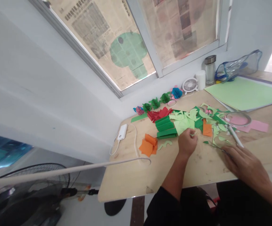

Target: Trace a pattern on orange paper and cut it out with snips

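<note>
My left hand (187, 142) is closed in a pinch above the table, with a small bit of light green paper showing at its fingertips. Just behind it lies a light green paper sheet (184, 125). To the right, my right hand (246, 161) is closed around scissors (217, 146), whose thin blades point left; the handles are mostly hidden under the fingers. A small dark green scrap (206, 142) lies by the blade tips. Beyond the right hand are a white pen-like stick (235, 135) and paper cuttings (218, 133). Left of my left hand sits a wavy light green strip (165, 144).
Orange paper squares (147, 146), folded green paper (165, 128) and red paper (159, 114) lie left. Paper pompoms (155, 103), a small fan (190, 85) and a glass bottle (210, 70) line the wall. A tape roll (250, 121) lies right. A power bank (122, 131) sits left.
</note>
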The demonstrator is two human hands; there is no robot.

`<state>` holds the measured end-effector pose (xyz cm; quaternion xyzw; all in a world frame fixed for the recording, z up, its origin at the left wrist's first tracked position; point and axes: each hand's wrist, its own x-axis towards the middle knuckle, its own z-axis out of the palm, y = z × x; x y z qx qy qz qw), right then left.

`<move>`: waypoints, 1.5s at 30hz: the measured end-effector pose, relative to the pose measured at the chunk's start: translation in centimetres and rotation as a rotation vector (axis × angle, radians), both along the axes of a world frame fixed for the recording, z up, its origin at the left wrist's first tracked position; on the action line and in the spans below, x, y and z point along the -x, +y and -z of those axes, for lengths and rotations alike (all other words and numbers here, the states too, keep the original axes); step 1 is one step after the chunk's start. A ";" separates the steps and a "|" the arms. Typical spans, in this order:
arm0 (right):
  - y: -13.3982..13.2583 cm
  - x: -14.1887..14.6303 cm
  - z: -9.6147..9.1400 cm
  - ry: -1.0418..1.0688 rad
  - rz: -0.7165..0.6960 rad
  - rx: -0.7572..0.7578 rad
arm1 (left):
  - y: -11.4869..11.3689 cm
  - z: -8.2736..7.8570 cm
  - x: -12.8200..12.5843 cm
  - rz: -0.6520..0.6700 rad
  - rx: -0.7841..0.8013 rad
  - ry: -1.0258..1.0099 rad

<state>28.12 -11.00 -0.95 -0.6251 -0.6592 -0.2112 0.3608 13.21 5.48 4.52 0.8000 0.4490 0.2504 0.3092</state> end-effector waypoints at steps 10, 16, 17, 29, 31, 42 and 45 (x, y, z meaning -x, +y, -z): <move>-0.3 -0.2 0.8 0.096 0.053 -0.068 | 0.2 -0.3 -7.4 -0.089 0.188 0.070; -0.3 -0.4 1.0 0.104 0.053 -0.120 | 0.2 0.4 -6.4 -0.148 0.301 -0.097; -0.3 -0.4 1.2 0.108 0.062 -0.112 | 0.1 0.5 -5.9 -0.157 0.317 -0.133; -0.8 -0.4 0.7 0.245 0.154 -0.010 | -5.9 0.8 2.3 -0.261 0.638 -0.748; -1.0 0.0 -0.6 0.333 0.173 0.000 | -6.7 0.8 3.0 -0.303 0.752 -0.945; 0.6 6.0 -5.6 1.253 0.030 0.323 | -8.5 -0.8 2.7 -0.452 0.997 -1.261; 1.6 7.1 -5.8 1.434 -0.083 0.319 | -9.1 -1.6 2.6 -0.401 1.043 -1.299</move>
